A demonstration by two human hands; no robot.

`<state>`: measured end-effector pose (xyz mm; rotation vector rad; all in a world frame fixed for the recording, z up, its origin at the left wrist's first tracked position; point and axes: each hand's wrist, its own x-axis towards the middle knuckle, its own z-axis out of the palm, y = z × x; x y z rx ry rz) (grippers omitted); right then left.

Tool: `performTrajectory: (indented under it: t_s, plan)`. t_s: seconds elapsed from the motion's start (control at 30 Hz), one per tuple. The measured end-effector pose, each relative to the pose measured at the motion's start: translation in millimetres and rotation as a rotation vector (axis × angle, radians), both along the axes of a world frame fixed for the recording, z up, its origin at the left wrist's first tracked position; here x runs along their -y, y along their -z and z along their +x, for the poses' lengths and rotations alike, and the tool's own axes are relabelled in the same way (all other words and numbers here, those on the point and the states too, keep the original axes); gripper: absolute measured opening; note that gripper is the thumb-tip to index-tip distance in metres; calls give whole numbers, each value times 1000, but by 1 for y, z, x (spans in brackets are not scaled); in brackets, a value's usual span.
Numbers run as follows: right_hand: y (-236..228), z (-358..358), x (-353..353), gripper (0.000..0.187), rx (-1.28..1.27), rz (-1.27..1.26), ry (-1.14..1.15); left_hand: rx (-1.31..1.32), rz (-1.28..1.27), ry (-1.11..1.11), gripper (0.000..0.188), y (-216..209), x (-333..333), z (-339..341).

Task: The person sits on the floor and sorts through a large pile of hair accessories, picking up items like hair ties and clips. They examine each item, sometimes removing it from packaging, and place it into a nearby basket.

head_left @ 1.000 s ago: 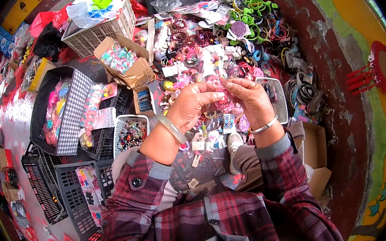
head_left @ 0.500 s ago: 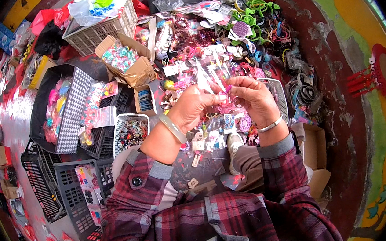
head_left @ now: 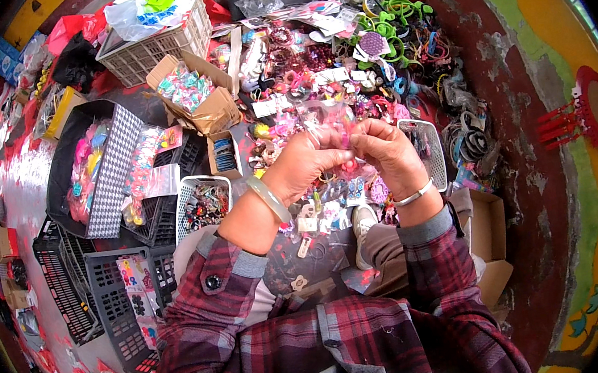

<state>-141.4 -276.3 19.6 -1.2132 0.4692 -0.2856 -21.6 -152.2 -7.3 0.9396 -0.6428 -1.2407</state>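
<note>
Between my two hands, over the heap, is a clear plastic bag (head_left: pixel 333 112) with something pink in or behind it. My left hand (head_left: pixel 299 163), a pale bangle at its wrist, pinches the bag's near left side between thumb and fingers. On the other side my right hand (head_left: pixel 389 154), with a silvery bangle, grips it with thumb and forefinger close to the left fingertips. Exactly what the pink piece is, I cannot make out. Below and behind the hands spreads a heap of small hair accessories (head_left: pixel 302 77), mostly pink, red and white.
At the left stand a white basket of small pieces (head_left: pixel 202 204), a cardboard box of packets (head_left: pixel 194 88), a houndstooth-lined box (head_left: pixel 115 169) and black crates (head_left: pixel 115 278). Another white basket (head_left: pixel 435 154) is by my right hand. Green headbands (head_left: pixel 398 16) lie at the far right.
The clear bag has tilted and its bright white glare is gone. My right fingers have curled in closer to the left ones; both forearms stay nearly in place.
</note>
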Motion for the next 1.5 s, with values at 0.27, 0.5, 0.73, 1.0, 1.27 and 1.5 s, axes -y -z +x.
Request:
performTrajectory:
  t_s: [0.27,0.5,0.73,1.0,1.27,1.5]
  plan:
    - [-2,-2,4,6,22,-133,37,24,68,-70,16,-3,-2,1]
    - [-4,-2,1,4,18,-22,-18,9,65,-55,15,-1,-3,3]
    - [-1,-3,3,5,29,-34,-1,100,108,-137,19,-7,-2,3]
    - [4,-2,2,6,13,-154,32,-211,76,-241,24,-25,-10,20]
    - [5,0,2,7,-12,-14,18,-367,-67,-253,28,-18,-10,20]
    - [-7,7,-12,8,69,-813,393,-358,-22,-240,29,-7,-6,17]
